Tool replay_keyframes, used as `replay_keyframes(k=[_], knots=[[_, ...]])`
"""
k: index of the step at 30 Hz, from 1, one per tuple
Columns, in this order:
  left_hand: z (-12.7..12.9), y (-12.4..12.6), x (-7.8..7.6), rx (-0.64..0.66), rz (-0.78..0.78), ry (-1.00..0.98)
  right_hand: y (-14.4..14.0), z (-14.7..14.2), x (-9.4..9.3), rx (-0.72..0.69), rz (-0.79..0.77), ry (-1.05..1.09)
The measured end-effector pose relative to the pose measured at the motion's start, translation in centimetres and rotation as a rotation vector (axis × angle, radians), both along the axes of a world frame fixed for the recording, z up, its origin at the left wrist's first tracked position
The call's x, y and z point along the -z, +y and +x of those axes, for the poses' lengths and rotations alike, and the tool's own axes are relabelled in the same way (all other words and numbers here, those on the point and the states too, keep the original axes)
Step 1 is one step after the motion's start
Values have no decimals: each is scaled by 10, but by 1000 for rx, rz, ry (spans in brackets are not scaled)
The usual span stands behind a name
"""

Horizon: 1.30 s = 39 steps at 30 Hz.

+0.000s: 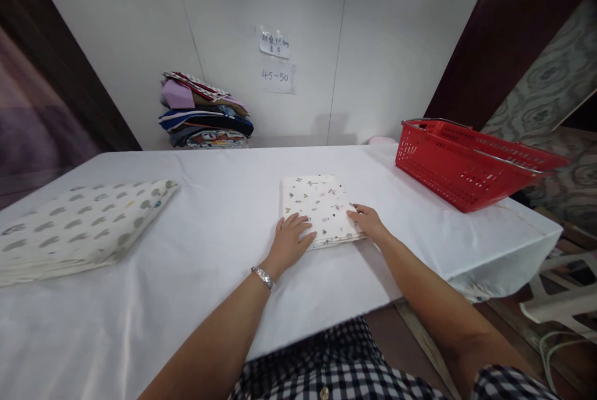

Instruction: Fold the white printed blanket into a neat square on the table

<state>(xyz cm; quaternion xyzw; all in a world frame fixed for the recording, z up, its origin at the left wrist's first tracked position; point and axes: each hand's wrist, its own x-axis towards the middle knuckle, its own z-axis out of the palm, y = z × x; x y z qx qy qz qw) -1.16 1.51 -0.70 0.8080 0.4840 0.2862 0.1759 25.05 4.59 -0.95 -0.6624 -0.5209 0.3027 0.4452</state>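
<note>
The fingers of the left hand (290, 239) lie spread and flat, their tips resting on the near left corner of a small folded cloth (321, 208), cream with tiny scattered prints; nothing is clenched, the hand simply presses down, palm low on the white table cover (209, 201). The right hand (368, 221) mirrors it at the near right corner, fingers loosely extended along the cloth's edge, touching rather than gripping, as though both hands were holding the fold flat and square so it keeps its shape. A silver bracelet (262, 276) sits on the left wrist, and checked sleeves and a checked front show at the bottom of the view. The folded cloth lies near the front edge of the table, a little right of its middle. Well apart, toward the left edge, rests a larger folded piece (79, 232) printed with grey dots, flat and untouched. At the right end of the table stands a red plastic basket (466, 163) with wire handles down, near its far right corner. Against the wall behind the far edge sits 1 stack of folded garments (205, 112) in mixed colours, and above it 2 paper notes (276, 61) are stuck to the wall, the lower reading 45-50.
</note>
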Motion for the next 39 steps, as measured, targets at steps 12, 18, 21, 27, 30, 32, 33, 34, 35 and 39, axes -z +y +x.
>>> replay_keyframes(k=[12,18,21,27,30,32,33,34,35,39], knots=[[0,2,4,4,-3,2,0,9,7,-28,-63,-156],[-1,0,1,6,11,14,-2,7,1,-25,-71,-286],[0,-4,-3,46,101,43,-3,5,-3,-14,-67,-385],[4,-8,-6,191,186,132,-11,4,-9,4,-78,-340],[4,-7,-2,206,195,157,-19,7,-10,-27,-83,-243],[4,-6,0,209,224,156,-25,10,-9,-53,-79,-204],[4,-6,0,213,241,154,-28,12,-7,-60,-74,-189],[5,-6,1,215,258,149,-30,14,-6,-63,-71,-174],[5,-6,1,216,273,145,-32,15,-4,-58,-66,-160],[6,-8,-1,219,310,122,-41,19,3,-18,101,-195]])
